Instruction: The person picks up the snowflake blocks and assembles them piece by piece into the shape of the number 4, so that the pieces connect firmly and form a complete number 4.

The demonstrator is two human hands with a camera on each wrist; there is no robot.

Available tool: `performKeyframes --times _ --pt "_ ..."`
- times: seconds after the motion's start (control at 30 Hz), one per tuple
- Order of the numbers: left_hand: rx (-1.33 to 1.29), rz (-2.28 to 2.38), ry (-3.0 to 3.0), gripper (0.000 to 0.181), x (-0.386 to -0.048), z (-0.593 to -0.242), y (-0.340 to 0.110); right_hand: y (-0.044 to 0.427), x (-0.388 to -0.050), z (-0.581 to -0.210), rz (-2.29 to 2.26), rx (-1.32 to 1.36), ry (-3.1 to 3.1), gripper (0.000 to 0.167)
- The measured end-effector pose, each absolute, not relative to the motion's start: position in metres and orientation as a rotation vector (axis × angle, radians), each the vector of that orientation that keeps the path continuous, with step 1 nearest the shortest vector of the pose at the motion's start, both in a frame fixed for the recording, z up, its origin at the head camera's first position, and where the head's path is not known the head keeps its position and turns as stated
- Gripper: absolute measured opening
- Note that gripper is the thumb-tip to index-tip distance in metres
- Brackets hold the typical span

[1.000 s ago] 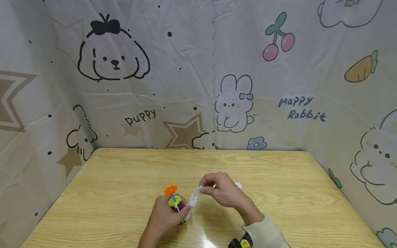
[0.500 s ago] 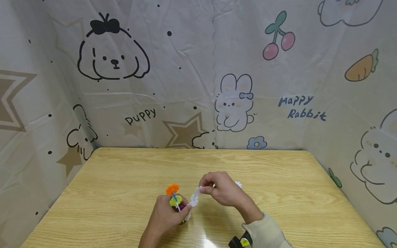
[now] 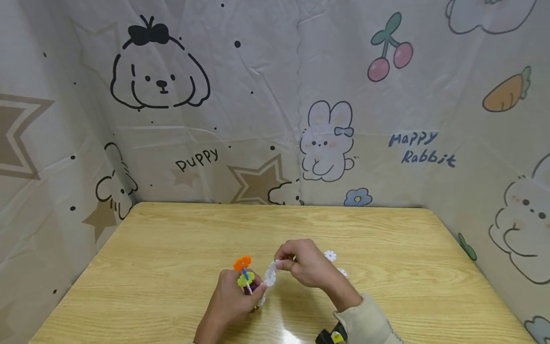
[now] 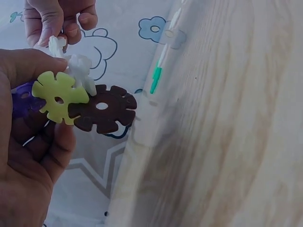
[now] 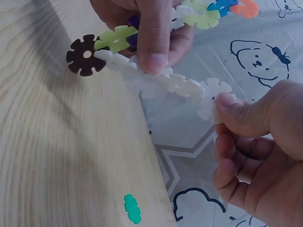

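Observation:
My left hand (image 3: 232, 296) grips a chain of interlocking flower-shaped plastic discs near the table's front. In the head view an orange disc (image 3: 242, 262) and a yellow-green disc (image 3: 246, 279) stand up from that grip. A dark brown disc (image 4: 119, 112) and a purple disc (image 4: 22, 101) show in the left wrist view. White discs (image 3: 269, 276) run from the left thumb across to my right hand (image 3: 307, 265). Its thumb and fingers pinch the end white disc (image 5: 208, 106). The left thumb presses on the white row, covering part of it.
Loose white discs lie on the wooden table (image 3: 172, 248) just beyond the right wrist, one of them a white disc (image 3: 330, 256) at the back. A loose green disc (image 5: 132, 209) lies there too. Patterned cloth (image 3: 258, 95) hangs around the table.
My left hand and the chain have shifted slightly right, closer to the right hand. A second loose white disc now shows beside the right wrist. The view has moved a little.

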State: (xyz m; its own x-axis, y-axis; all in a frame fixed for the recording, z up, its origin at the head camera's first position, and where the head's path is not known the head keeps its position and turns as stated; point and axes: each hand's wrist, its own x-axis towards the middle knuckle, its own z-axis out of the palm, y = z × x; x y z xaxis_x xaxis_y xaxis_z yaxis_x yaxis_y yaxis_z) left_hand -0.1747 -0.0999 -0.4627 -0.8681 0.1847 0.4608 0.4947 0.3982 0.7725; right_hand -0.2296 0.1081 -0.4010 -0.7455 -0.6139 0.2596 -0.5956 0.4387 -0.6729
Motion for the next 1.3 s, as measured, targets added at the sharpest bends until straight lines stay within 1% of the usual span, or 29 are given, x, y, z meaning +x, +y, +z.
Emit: performKeyframes --times 0.73,1.03,1.3 --pt "-0.74 -1.367 -2.215 0.019 -0.1775 -0.4668 -0.0983 0.1068 -0.2303 -0.3995 -1.191 -1.137 2.628 0.015" --pt "-0.728 -1.399 -2.258 0.019 -0.1758 -0.4661 -0.0974 0.1059 -0.2286 -0.4026 -1.215 -1.128 2.615 0.016" --pt "-0.664 -1.469 -2.336 0.018 -0.175 -0.465 -0.099 0.1055 -0.228 -0.4031 -1.164 -1.135 2.634 0.014"
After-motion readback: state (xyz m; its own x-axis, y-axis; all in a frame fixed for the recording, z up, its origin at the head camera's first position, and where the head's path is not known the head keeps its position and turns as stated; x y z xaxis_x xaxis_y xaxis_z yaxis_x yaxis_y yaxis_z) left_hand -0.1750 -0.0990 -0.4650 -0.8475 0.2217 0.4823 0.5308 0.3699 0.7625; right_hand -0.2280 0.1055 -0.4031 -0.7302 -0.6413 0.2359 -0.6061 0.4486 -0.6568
